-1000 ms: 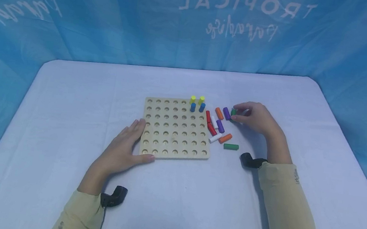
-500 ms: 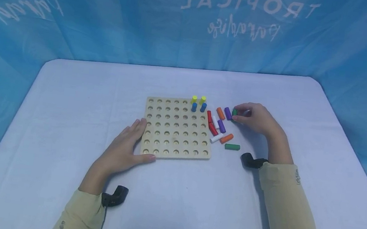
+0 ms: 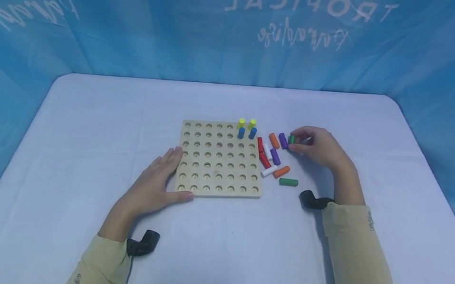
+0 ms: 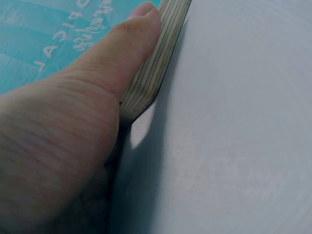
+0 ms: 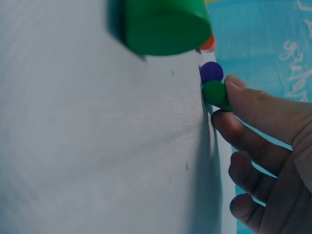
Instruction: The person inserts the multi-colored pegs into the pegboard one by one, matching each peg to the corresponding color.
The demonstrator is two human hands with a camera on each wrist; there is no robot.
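Right hand point(image 3: 317, 146), right of centre frame, pinched the green peg point(image 3: 291, 139) at its fingertips, peg lying just right of the purple peg point(image 3: 282, 140); left hand point(image 3: 153, 185), fingers straight, rested against the wooden pegboard point(image 3: 220, 160).

One wooden board point(image 3: 220, 159) lies here. Two yellow pegs point(image 3: 245, 123) and two blue pegs point(image 3: 246, 133) stand in it. Beside it lie two red, two white, two purple, two orange and two green pegs.
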